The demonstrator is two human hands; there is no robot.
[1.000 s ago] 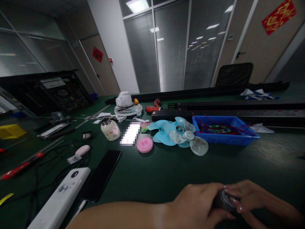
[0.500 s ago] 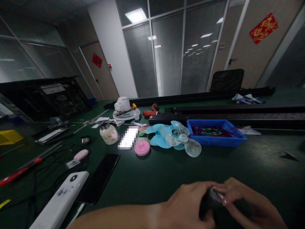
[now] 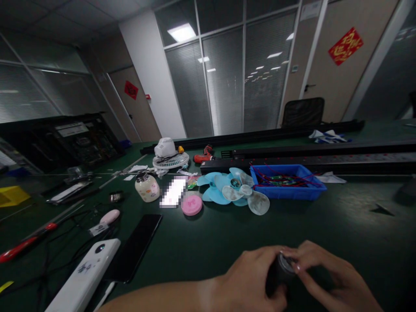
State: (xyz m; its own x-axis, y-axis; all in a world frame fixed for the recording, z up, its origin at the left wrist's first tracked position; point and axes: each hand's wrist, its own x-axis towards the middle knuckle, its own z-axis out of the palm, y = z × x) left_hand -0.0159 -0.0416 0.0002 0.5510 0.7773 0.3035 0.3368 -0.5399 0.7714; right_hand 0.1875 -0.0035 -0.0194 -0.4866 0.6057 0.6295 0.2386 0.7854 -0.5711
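So the thing in our hands is a dark, roughly cylindrical piece with a greyish ring at its top end [image 3: 283, 272], down in the near right part of the scene, squarely between our two hands. Our left hand [image 3: 248, 277] wraps it from the left, fingers and thumb closed around the body. Our right hand [image 3: 328, 268] comes in from the right, loosely half closed, with its fingertips [image 3: 296, 268] up at the ring. They look to be touching it, but we can't tell how hard they're pinching, if at all.

Handling-wise, we'd guess it's stiff with basically no give, and light enough for one hand, though weight is tough to call from here. The side looks smoothish, so it might slip a bit in bare fingers. Doesn't strike us as fragile. Best hold, imo: a full wrap around the body on the left, fingertips only on the ring from the right.

The ring end points up, and the lower part is hidden behind our left fingers, so no idea whether it rests on the dark green tabletop [image 3: 221, 242]. The translucent light blue plastic fan blades [image 3: 221, 193] and the blue rectangular plastic bin [image 3: 292, 193] are on the far side of our hands, and the flat black glossy phone-like slab [image 3: 138, 247] lies well off to the left.
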